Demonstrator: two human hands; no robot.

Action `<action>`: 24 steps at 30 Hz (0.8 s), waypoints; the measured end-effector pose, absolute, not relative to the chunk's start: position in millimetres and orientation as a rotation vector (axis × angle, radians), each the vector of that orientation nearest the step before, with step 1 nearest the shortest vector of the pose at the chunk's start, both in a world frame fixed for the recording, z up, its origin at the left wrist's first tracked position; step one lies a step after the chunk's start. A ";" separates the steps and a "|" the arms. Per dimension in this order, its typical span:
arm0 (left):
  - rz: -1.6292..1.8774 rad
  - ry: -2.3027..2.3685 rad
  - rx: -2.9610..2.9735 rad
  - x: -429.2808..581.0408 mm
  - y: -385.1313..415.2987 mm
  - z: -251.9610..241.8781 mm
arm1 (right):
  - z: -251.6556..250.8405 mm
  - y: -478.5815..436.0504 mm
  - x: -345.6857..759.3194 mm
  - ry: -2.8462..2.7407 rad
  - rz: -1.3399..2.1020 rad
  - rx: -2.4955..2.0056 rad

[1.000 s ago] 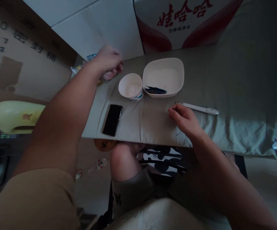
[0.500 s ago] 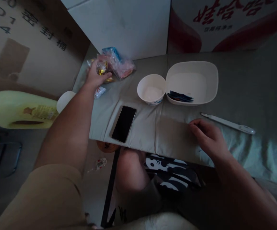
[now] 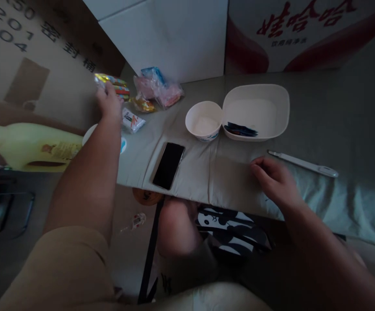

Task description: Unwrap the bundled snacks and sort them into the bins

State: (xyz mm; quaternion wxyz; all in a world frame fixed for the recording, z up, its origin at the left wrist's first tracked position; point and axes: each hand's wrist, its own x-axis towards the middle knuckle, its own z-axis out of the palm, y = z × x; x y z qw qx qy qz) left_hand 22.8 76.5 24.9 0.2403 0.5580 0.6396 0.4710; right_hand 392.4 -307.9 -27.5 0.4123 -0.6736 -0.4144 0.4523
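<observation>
At the far left of the cloth, my left hand (image 3: 108, 101) grips a shiny yellow, red and green snack packet (image 3: 118, 85), raised by the cardboard box. Close to that hand lie a small white packet (image 3: 133, 121), a gold-wrapped piece (image 3: 143, 105) and clear bags of pink and blue packets (image 3: 157, 88). My right hand (image 3: 276, 179) rests on the cloth with its fingers curled in and nothing visible in them. Just beyond it is a white stick-like tool (image 3: 302, 163). A paper bowl (image 3: 204, 121) touches a white rectangular tub (image 3: 276, 112) with dark sachets (image 3: 240, 129) inside.
A black phone (image 3: 168, 166) lies near the front edge of the cloth (image 3: 233, 172). Cardboard boxes (image 3: 15, 86) and white boxes (image 3: 174, 39) wall the left and back. A yellow-green bottle (image 3: 22, 147) lies at left, partly behind my forearm.
My left hand has moved left from the snack pile, carrying the yellow and red packet. The small white packet now shows more fully. My right hand stays curled on the cloth.
</observation>
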 end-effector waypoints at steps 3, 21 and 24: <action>1.494 1.703 1.097 36.4 34.8 56.5 | -23.4 -311.4 394.2 -1.018 1.122 -1.659; 0.151 0.862 0.633 263.0 -275.2 -26.0 | -17.0 -324.8 405.1 -0.950 1.361 -1.136; 0.004 0.799 0.913 259.5 -275.1 -43.2 | -13.9 -323.1 410.7 -0.980 1.456 -1.150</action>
